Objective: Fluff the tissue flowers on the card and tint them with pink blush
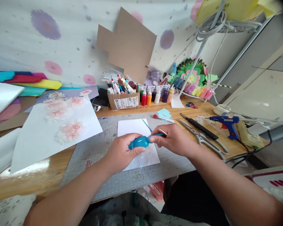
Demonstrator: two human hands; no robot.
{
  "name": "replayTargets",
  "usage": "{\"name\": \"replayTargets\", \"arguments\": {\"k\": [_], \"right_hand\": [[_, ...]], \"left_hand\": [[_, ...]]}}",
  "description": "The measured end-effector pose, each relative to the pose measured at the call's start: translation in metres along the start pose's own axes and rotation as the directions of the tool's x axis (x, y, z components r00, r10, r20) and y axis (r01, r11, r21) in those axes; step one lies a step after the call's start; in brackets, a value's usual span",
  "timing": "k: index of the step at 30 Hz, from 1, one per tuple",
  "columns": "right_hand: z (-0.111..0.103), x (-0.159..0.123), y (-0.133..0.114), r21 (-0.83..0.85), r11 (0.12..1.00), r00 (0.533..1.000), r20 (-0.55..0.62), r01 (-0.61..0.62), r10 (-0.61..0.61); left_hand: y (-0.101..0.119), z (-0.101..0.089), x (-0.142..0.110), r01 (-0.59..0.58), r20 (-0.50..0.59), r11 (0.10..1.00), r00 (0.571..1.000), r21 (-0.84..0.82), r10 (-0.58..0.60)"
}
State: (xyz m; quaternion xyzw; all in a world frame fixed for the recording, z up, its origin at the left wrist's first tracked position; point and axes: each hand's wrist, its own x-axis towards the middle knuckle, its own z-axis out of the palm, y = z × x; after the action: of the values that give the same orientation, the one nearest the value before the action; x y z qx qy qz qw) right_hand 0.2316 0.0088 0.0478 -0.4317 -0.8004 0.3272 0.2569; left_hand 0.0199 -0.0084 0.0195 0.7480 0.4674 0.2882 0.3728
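Observation:
My left hand (124, 150) is wrapped round a glossy blue squeeze bottle (139, 142), like the paint bottles behind, held lying sideways above a white sheet of paper (147, 158). At the bottle's narrow end, my right hand (171, 139) pinches the blue nozzle part with thumb and fingers. A thin pale stick (163, 131) pokes out between the right fingers; its lower end is hidden. Near the sheet's upper right corner shows a thin blue strip or line (147, 125). The paper rests on a grey cutting mat (89, 163).
Large scissors (202, 139), a black-handled tool (199, 126) and a blue glue gun (226, 124) lie to the right. Behind the mat stand a cardboard box of pens (124, 101) and several paint bottles (155, 95). Floral paper (58, 135) covers the left side.

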Motion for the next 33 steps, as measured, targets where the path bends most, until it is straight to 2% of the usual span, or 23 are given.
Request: {"name": "replayTargets", "arguments": {"k": [2,5,7,11,15,17,21,23,25,27,30,33], "right_hand": [[0.0,0.001,-0.002,-0.015,1.0,1.0,0.002,-0.027,0.027],[-0.001,0.002,-0.002,0.063,0.997,0.999,-0.004,0.05,-0.049],[-0.001,0.002,-0.002,0.106,0.989,0.994,-0.009,0.108,-0.107],[-0.003,0.001,-0.004,0.143,0.98,0.99,0.003,0.136,-0.138],[-0.007,-0.001,-0.009,0.178,0.97,0.983,0.049,0.166,-0.177],[-0.008,-0.002,-0.01,0.167,0.964,0.976,0.036,0.207,-0.215],[-0.01,-0.004,-0.011,0.153,0.946,0.958,-0.005,0.285,-0.287],[-0.009,-0.004,-0.012,0.106,0.953,0.958,-0.001,0.284,-0.286],[-0.009,-0.003,-0.014,0.009,0.963,0.963,0.008,0.27,-0.27],[-0.008,-0.002,-0.015,-0.096,0.962,0.966,-0.002,0.257,-0.258],[-0.006,0.001,-0.015,-0.174,0.962,0.975,-0.036,0.21,-0.22],[-0.004,0.003,-0.014,-0.119,0.978,0.983,-0.037,0.174,-0.179]], "left_hand": [[-0.001,0.0,0.0,0.038,0.041,0.994,0.999,-0.099,-0.034],[-0.003,0.0,0.0,0.098,0.122,0.947,0.991,-0.306,-0.063],[-0.004,0.0,-0.001,0.126,0.165,0.887,0.985,-0.444,-0.057],[-0.004,0.001,-0.002,0.212,0.256,0.742,0.965,-0.636,-0.056],[-0.002,0.001,-0.005,0.31,0.359,0.61,0.932,-0.729,-0.045],[-0.001,0.001,-0.006,0.352,0.407,0.553,0.913,-0.755,-0.025],[-0.003,0.001,-0.006,0.399,0.474,0.493,0.88,-0.773,0.031],[-0.003,0.002,-0.007,0.399,0.479,0.498,0.877,-0.77,0.037],[-0.003,0.003,-0.008,0.355,0.438,0.544,0.898,-0.76,0.026],[-0.003,0.004,-0.008,0.259,0.352,0.659,0.936,-0.706,0.009],[-0.003,0.004,-0.008,0.112,0.199,0.85,0.98,-0.515,-0.009],[-0.004,0.004,-0.007,0.081,0.136,0.917,0.99,-0.392,-0.03]]}}
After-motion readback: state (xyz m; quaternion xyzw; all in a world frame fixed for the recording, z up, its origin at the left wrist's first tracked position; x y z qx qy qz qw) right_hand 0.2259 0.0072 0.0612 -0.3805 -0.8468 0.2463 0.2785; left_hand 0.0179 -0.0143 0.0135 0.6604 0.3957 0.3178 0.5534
